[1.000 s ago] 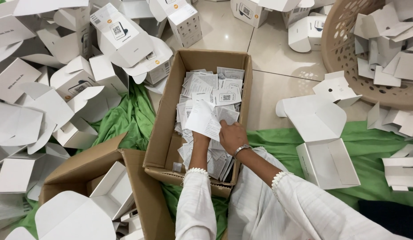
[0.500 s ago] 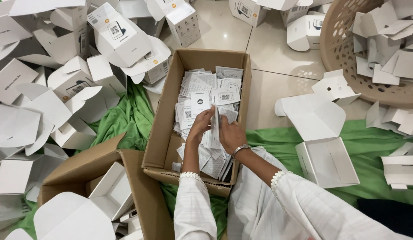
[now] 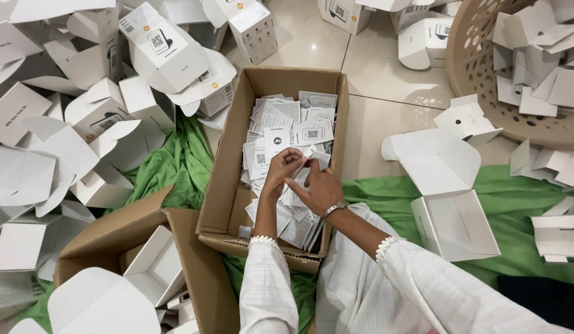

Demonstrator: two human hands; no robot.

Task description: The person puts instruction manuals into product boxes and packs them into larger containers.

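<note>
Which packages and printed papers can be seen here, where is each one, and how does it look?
Brown cardboard box: centre, open, rectangular.
Printed leaflets: inside it, white and grey; both hands, left hand and right hand, touch them.
White cartons: piled left, open flaps.
Open white carton: right, on green cloth.
Beige basket: top right.

**Counts, kind by kind**

Showing two brown cardboard cartons: one open carton (image 3: 225, 179) holding paper leaflets (image 3: 280, 133), far too many and too overlapped for counting; a second carton (image 3: 107, 235) lying at lower left. Showing one tan perforated basket (image 3: 478, 80) at upper right, heaped with white box pieces beyond counting. Showing white folding boxes (image 3: 450, 204) scattered across the floor, well over two dozen, exact number untellable. Showing one green cloth (image 3: 175, 161). Showing two hands: left hand (image 3: 280, 170), right hand (image 3: 318, 188), one bracelet on the right wrist.
</note>
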